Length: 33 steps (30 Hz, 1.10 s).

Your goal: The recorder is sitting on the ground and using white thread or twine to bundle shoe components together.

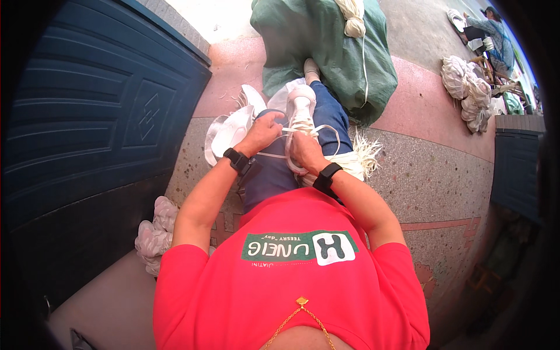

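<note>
I sit with legs in blue jeans (pixel 274 175) stretched out, a white sneaker (pixel 301 108) raised in front. My left hand (pixel 262 133) and my right hand (pixel 303 149) are closed on white cord strands (pixel 289 131) pulled taut near the sneaker. A bundle of white fibre (pixel 356 157) lies by my right leg. Both wrists carry black bands. I wear a red shirt (pixel 291 280).
A dark blue panelled door (pixel 99 116) stands at the left. A green sack (pixel 332 52) tied with white rope lies ahead. A white hat (pixel 230 134) rests on the speckled floor. White fibre bundles (pixel 469 93) and another person (pixel 493 35) are at the far right.
</note>
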Each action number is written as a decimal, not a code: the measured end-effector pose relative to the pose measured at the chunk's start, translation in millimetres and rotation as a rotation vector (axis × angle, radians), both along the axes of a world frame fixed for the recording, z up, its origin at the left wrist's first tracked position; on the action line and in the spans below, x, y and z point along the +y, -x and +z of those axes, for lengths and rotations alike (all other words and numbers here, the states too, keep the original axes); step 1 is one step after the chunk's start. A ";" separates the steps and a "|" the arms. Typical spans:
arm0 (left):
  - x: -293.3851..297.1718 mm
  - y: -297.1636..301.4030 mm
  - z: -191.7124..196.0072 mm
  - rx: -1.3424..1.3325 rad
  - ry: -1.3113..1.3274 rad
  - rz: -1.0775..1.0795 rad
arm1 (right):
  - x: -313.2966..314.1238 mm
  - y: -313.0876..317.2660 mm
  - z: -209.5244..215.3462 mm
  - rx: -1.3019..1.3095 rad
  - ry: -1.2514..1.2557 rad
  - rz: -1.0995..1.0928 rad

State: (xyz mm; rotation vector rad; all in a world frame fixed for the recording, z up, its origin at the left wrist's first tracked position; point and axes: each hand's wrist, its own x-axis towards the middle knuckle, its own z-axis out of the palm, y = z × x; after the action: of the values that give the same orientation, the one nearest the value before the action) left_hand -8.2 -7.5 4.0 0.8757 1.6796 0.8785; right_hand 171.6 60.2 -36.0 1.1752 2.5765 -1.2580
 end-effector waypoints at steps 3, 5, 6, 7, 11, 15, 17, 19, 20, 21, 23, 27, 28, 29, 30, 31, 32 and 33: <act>2.4 -0.8 10.5 -0.064 0.021 0.034 | 7.6 -4.2 10.8 -0.046 -0.054 0.073; 5.7 -2.7 22.7 -0.103 0.041 0.058 | 16.9 -11.5 27.4 -0.027 0.000 0.127; 5.6 -2.4 23.3 -0.113 0.037 0.062 | 22.6 -17.3 38.1 -0.017 0.051 0.143; 6.0 -1.5 23.5 -0.126 0.029 0.064 | 28.9 -25.3 53.8 0.045 0.268 0.084; 7.4 1.8 2.6 -0.226 0.022 0.086 | 60.5 -57.0 178.1 0.672 1.090 -0.354; 15.4 -9.8 -10.9 -0.176 0.071 -0.035 | 67.0 -70.5 271.2 1.013 1.358 -0.254; 24.1 -17.9 -6.2 0.082 -0.005 -0.094 | 56.4 -67.0 289.3 1.080 1.424 -0.245; 28.0 -21.4 0.9 0.192 -0.041 -0.132 | 51.6 -65.1 297.1 1.061 1.386 -0.205; 28.1 -20.7 1.5 0.161 -0.034 -0.132 | 50.6 -65.1 299.5 1.051 1.367 -0.182; 27.7 -19.3 2.8 0.130 -0.026 -0.130 | 49.4 -65.5 292.9 1.077 1.361 -0.108; 29.1 -18.4 5.2 0.046 -0.027 -0.123 | 48.0 -66.5 287.8 1.156 1.305 -0.036; 43.0 -27.7 46.6 -0.108 0.015 -0.237 | 54.4 -60.2 281.2 1.208 1.362 -0.011; 45.1 -30.7 62.7 -0.129 0.042 -0.288 | 55.2 -54.8 280.5 1.212 1.406 -0.004; 45.2 -30.3 63.9 -0.204 -0.071 -0.385 | 55.8 -49.3 281.5 1.172 1.450 -0.033; 47.9 -32.8 61.5 -0.196 -0.100 -0.440 | 56.7 -42.7 280.8 1.143 1.429 -0.055; 48.7 -34.2 58.5 -0.184 -0.130 -0.486 | 56.9 -33.4 279.1 1.110 1.414 -0.066; 51.0 -37.0 63.7 -0.181 -0.122 -0.490 | 61.0 -29.4 274.3 1.084 1.389 -0.093; 52.5 -39.6 69.2 -0.178 -0.115 -0.494 | 67.7 -27.9 266.7 1.056 1.285 -0.144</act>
State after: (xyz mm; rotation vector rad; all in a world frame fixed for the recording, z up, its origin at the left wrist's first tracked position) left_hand 31.4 45.1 73.2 1.1891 1.1923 0.6897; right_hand 199.5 128.0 230.7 0.3757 1.1174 -3.3099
